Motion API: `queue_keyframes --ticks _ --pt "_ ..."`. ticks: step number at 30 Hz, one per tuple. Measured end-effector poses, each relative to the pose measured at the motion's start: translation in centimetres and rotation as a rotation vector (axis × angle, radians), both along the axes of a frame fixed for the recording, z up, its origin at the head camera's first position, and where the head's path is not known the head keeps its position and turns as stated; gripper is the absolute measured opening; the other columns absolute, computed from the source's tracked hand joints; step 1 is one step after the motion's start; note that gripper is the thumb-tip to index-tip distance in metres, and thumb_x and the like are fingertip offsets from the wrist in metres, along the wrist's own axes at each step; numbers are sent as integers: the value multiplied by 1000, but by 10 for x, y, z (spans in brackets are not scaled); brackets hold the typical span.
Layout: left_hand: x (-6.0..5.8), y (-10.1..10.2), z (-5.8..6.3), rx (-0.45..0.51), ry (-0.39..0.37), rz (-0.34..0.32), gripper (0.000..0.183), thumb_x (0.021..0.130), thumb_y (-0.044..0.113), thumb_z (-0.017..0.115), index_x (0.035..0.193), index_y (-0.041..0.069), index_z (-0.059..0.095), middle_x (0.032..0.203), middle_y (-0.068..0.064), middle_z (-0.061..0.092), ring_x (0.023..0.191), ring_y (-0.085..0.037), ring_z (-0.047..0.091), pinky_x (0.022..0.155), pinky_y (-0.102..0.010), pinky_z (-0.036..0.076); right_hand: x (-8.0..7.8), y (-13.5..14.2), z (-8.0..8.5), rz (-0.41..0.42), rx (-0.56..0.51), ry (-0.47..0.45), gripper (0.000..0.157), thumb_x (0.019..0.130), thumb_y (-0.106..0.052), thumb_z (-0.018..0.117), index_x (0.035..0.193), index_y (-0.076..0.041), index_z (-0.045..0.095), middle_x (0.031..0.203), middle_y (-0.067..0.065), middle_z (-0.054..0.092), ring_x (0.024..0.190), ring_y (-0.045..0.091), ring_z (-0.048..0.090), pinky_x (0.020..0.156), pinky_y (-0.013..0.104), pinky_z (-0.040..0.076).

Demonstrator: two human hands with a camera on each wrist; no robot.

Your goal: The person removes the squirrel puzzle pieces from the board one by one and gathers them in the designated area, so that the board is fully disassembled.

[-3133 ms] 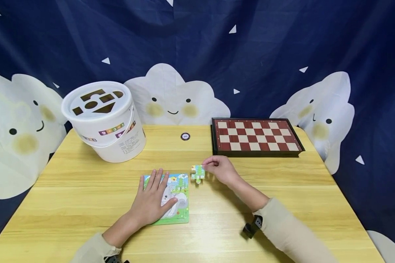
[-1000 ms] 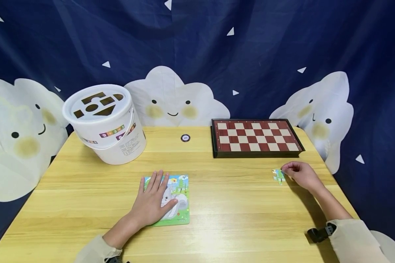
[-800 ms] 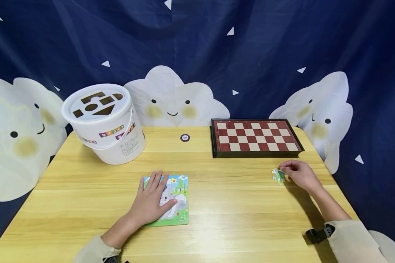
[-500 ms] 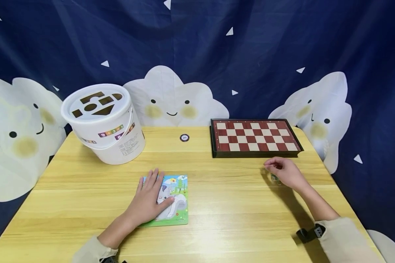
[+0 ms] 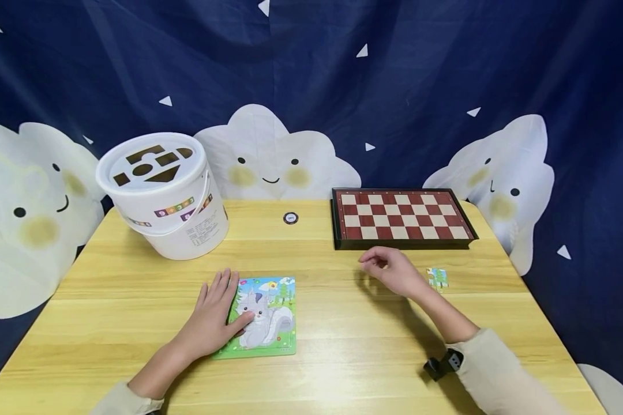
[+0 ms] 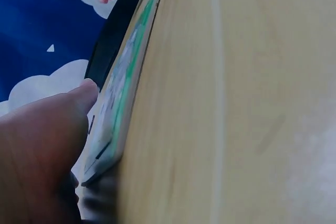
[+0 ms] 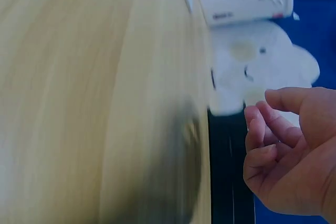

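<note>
A square jigsaw puzzle (image 5: 272,331) with a grey-white squirrel picture lies flat on the wooden table. My left hand (image 5: 210,317) is at its left edge, fingers straight and thumb over the picture; the left wrist view shows that thumb beside the puzzle (image 6: 119,87). To the right, a loose puzzle piece (image 5: 438,278) with trees on it lies partly behind my right forearm. My right hand (image 5: 391,272) is over the table between puzzle and piece, its fingers loosely curled with nothing in them, as the right wrist view also shows.
A white bucket (image 5: 187,219) with shape holes in its lid stands at the back left. A small round chip (image 5: 291,218) lies at the back middle. The red-and-white chessboard (image 5: 402,216) sits behind my right hand. A dark blue cloud-patterned curtain (image 5: 311,63) hangs behind the table.
My right hand carried the puzzle piece from beside the puzzle to the right, let it go, and moved back left. My left hand has slid left, uncovering more of the squirrel.
</note>
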State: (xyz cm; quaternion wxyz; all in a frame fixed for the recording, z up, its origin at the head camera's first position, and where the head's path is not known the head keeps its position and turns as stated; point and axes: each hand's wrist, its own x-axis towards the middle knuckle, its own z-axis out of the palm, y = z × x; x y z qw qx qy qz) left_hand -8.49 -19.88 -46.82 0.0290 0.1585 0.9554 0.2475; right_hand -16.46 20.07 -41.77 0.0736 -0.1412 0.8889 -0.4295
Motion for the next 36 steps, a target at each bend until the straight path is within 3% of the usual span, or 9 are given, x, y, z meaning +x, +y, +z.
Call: queue_keyframes --ticks 9,19,25,30,36 --pt "4 1 -13 -48 23 1 90 101 57 54 161 0 20 167 -26 7 154 -45 4 121 -63 -3 5 -66 -10 128 -96 -61 18 95 -11 71 109 0 71 89 2 68 76 17 62 69 25 54" --pt "6 2 -14 -93 46 3 88 102 56 52 161 0 21 167 -27 8 154 -45 5 122 -61 -3 11 -126 -25 217 -95 -24 18 94 -9 73 110 -1 73 82 -4 65 70 8 57 64 21 50" --pt "6 3 -17 -79 105 -4 87 101 55 55 160 -2 25 165 -30 13 153 -48 10 122 -61 -3 13 -149 -32 227 -64 -48 13 95 -9 72 106 -4 76 82 -5 64 70 7 53 64 20 45" --pt "5 4 -19 -66 157 -6 86 100 54 56 158 -3 28 164 -31 17 152 -49 14 122 -60 -3 15 -160 -37 185 -4 -34 8 93 -9 74 101 -8 78 78 -7 64 69 5 52 66 21 45" --pt "6 5 -11 -87 98 9 86 101 54 55 159 -2 26 165 -28 15 153 -47 10 121 -64 1 19 -167 -35 151 59 -37 4 91 -11 77 95 -10 78 73 -9 60 66 5 51 65 22 44"
